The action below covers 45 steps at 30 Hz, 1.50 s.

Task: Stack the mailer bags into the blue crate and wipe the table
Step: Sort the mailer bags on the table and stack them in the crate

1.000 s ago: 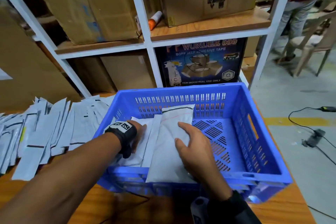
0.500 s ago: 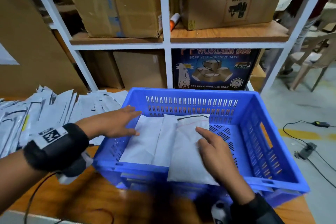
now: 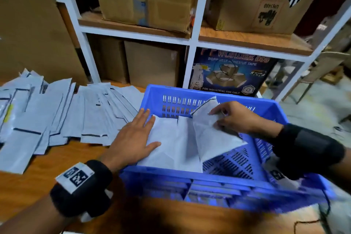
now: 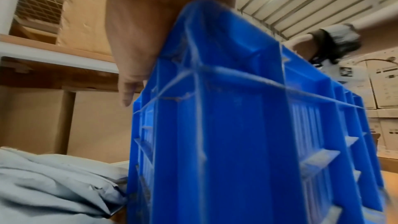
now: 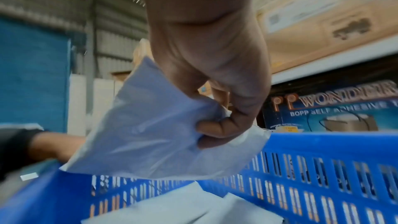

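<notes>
Both forearms bare, no sleeves; left wrist wears a thick black fabric band (image 3: 81,188) with a white tag (image 3: 75,176) printed with black square marker blocks, right wrist wears a matching black band (image 3: 307,150).

Dim indoor light, motion blur, warped edges

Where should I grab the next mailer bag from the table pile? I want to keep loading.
Probably pinch a short end of a top bag in the mailer pile, from above: they lie flat and overlapping beside the blue crate, so only edges offer purchase.
</notes>
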Each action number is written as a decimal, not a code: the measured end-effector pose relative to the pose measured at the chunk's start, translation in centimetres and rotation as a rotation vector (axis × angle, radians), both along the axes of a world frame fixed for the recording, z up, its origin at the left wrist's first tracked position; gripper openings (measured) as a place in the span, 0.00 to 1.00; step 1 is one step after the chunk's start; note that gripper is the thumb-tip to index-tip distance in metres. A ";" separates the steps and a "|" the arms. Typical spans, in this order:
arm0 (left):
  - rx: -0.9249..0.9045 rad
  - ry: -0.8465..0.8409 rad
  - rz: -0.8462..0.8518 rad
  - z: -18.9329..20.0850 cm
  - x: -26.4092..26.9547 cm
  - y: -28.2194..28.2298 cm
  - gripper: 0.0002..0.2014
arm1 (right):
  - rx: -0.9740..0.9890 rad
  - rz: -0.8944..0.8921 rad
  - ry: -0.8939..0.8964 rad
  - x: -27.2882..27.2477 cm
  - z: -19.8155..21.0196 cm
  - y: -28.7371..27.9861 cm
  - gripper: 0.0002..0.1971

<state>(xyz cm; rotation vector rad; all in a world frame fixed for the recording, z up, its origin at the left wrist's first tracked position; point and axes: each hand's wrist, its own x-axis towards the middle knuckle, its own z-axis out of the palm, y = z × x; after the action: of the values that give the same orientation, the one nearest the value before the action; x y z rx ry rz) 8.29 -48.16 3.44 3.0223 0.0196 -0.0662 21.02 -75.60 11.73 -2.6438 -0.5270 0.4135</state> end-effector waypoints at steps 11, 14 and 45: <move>0.039 -0.014 0.001 -0.7 0.2 0.1 0.45 | -0.097 0.141 0.428 2.2 -10.6 4.4 0.26; 0.046 -0.021 0.002 -1.2 0.4 0.2 0.46 | -0.123 0.241 0.394 2.5 -11.5 4.1 0.30; 0.039 -0.020 0.006 -1.1 -0.1 0.0 0.51 | -0.697 0.536 0.070 3.0 -13.2 6.4 0.61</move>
<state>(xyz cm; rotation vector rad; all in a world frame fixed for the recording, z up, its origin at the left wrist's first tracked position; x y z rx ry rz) 8.22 -48.15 2.32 3.0617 0.0283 -0.0357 24.05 -69.18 -1.52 -3.0773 -1.2699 0.9984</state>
